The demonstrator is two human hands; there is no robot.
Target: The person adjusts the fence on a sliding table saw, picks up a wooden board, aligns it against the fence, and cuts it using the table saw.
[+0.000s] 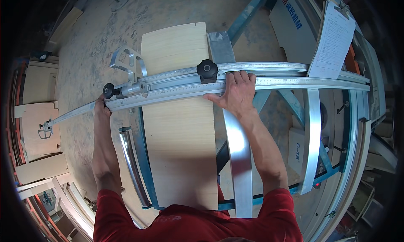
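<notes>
A long silver measuring fence (172, 91), marked with a scale, spans the saw's sliding frame from left to right. My right hand (240, 92) is closed over it, fingers curled across the top and thumb stretched along the near edge. Farther left, my left hand (102, 107) grips the near side of the same fence, its fingers partly hidden, just under a black knob (108, 90). That knob belongs to a metal flip stop (134, 88). Another black knob (206, 68) stands left of my right hand. A pale wooden board (179, 145) lies beneath the fence, between my arms.
A clipboard with a paper sheet (332, 42) leans at the fence's right end. Silver crossbars (311, 136) and teal braces (290, 103) form the frame. A shiny roller (134, 168) runs beside the board's left. Stacked panels (40, 128) stand at far left.
</notes>
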